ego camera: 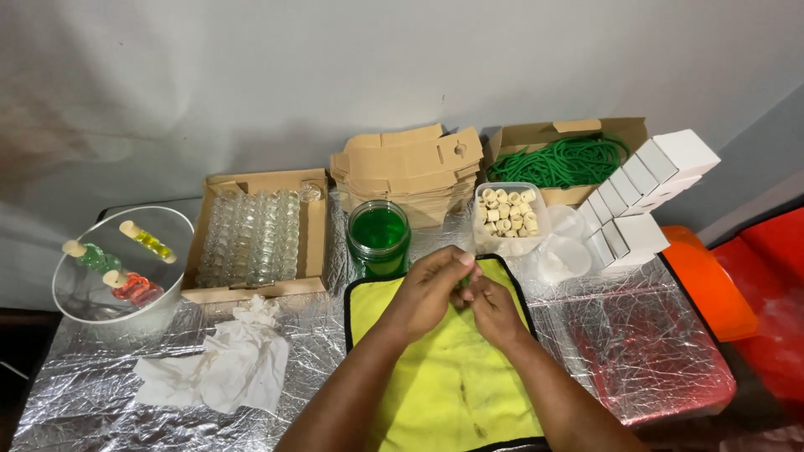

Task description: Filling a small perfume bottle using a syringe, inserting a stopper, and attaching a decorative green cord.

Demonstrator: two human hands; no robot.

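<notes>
Pinching a small green piece, mostly hidden, between my closed left hand point(429, 289) and right hand point(494, 305), I work at frame centre above the yellow cloth point(444, 377), which would catch drips.

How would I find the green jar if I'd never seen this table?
Start at the yellow cloth lying on the shiny foil table and look just past its far left corner. There stands the green jar, in front of the stack of flat brown cardboard. It is the only round glass thing filled with green.

Both hands point(461, 297) joined over cloth point(444, 377), jar point(379, 237) just behind, tub of corks point(508, 218) right of jar, box of vials point(255, 234) left, bowl point(92, 293) far left.
</notes>
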